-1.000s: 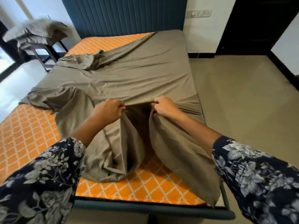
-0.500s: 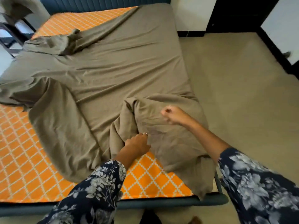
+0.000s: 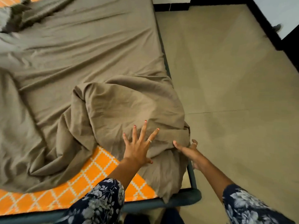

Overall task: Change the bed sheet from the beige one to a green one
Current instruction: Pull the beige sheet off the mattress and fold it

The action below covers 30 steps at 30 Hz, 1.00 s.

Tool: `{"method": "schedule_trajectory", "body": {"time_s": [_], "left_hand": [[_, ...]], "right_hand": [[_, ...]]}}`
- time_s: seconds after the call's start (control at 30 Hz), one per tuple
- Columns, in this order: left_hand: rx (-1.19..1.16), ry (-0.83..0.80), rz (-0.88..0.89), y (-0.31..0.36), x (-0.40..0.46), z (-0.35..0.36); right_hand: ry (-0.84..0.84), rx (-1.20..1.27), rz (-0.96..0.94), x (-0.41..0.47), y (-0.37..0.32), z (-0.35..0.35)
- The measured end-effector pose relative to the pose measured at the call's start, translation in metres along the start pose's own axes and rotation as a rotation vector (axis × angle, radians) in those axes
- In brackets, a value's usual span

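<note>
Left hand (image 3: pixel 138 147) flat, fingers splayed wide, pressing the bunched fold of the sheet (image 3: pixel 90 50) at the near right corner of the bed. Right hand (image 3: pixel 187 147) reaching in from the side, thumb and fingers pinching the edge of that same fold. Olive-beige, soft, creased cloth, spread loosely over the orange lattice-patterned mattress (image 3: pixel 80 180), long axis running away toward the head of the bed. Dark rounded bed frame (image 3: pixel 186 198) below; smooth tan floor (image 3: pixel 234 78) at right.
</note>
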<state>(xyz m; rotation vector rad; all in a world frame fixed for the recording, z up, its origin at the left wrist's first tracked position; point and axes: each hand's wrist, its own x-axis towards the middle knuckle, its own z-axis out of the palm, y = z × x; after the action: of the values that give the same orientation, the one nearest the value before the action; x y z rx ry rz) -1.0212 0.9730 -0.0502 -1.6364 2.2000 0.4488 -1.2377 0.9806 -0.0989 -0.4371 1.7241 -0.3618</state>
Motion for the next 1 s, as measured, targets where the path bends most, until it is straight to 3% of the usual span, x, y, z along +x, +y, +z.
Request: {"method": "schedule_trajectory", "body": {"time_s": [0.1,0.23,0.37,0.53,0.63,0.77,0.9,1.0], "left_hand": [[-0.100,-0.067,-0.026,0.021,0.022,0.019],[-0.327,-0.254,-0.136,0.040,0.038,0.044],[-0.330,-0.246,-0.155,0.050,0.039,0.052],[-0.590,-0.288,-0.019,0.057,0.012,0.011],[-0.697,-0.118,-0.098,0.069,-0.003,-0.016],[-0.517,0.115,-0.076,0.074,-0.022,-0.058],[-0.548,0.406,0.056,0.042,-0.053,-0.101],[-0.416,0.504,0.034,0.004,-0.080,-0.137]], "right_hand": [[-0.074,0.129,0.093,0.027,0.000,0.006],[-0.076,0.089,-0.018,0.047,-0.007,0.003],[0.011,-0.188,-0.234,0.045,-0.028,0.002],[-0.132,-0.426,-0.337,-0.007,-0.052,0.018],[-0.174,-0.442,-0.427,-0.046,-0.075,0.010],[-0.224,-0.378,-0.540,-0.099,-0.116,0.004],[-0.222,-0.304,-0.625,-0.146,-0.151,0.008],[-0.222,-0.296,-0.722,-0.186,-0.171,0.029]]}}
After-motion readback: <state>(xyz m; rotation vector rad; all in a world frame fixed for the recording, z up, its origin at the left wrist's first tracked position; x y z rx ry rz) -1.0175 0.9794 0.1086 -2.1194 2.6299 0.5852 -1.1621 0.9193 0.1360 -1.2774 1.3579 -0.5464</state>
